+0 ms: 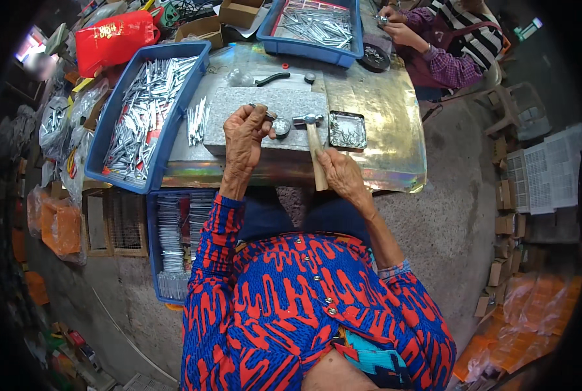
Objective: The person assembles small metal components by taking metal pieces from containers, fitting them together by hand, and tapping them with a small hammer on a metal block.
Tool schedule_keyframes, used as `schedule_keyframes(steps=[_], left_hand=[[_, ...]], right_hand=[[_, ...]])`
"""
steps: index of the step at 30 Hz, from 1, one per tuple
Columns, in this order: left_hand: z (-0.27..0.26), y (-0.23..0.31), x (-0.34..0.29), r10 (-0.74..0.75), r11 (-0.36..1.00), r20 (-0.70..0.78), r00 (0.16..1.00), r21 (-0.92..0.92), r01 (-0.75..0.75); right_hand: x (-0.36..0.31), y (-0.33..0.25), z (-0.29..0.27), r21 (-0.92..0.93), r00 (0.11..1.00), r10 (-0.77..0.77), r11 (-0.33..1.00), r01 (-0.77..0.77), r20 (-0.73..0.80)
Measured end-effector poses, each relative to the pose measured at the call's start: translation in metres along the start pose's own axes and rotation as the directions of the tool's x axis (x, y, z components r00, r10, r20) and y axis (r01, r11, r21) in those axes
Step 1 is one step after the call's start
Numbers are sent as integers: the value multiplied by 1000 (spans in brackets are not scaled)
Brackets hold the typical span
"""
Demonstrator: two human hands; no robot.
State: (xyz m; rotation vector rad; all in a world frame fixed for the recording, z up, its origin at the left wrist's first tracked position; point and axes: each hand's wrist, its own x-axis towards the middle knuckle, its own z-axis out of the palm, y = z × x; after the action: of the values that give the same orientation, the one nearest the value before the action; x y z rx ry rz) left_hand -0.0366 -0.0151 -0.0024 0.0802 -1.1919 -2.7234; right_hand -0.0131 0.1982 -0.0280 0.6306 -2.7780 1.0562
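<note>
My left hand (245,137) is raised over the near edge of a grey stone block (238,99), thumb and fingers pinched on a small dark metal piece (270,115). Too little of that piece shows to tell its kind. In my right hand (344,174) is a hammer (315,151), gripped by its pale wooden handle. Its steel head lies over the block, pointing away from me. Between the hands sits a small round metal piece (281,128). Right of the hammer is a square dark tray (347,147) holding small metal pins.
Slim metal parts fill a blue tray (95,156) at left and another blue tray (310,54) at the back. Loose metal strips (198,120) lie left of the block; black-handled pliers (273,79) lie behind. A co-worker (460,45) sits at the far right.
</note>
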Motion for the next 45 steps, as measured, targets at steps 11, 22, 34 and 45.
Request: schedule_keyframes(steps=[11, 22, 34, 45], left_hand=[[12, 2, -9, -41, 999, 11, 999, -35, 42], [12, -5, -13, -110, 991, 28, 993, -78, 112], [16, -8, -19, -119, 991, -25, 993, -64, 117], [21, -10, -19, -24, 996, -14, 1000, -83, 23]], right_hand=[[46, -41, -18, 637, 996, 80, 765, -89, 44], [51, -68, -9, 805, 993, 79, 581, -119, 90], [46, -60, -8, 905, 978, 47, 372, -206, 203], [47, -65, -12, 894, 986, 46, 416, -164, 160]])
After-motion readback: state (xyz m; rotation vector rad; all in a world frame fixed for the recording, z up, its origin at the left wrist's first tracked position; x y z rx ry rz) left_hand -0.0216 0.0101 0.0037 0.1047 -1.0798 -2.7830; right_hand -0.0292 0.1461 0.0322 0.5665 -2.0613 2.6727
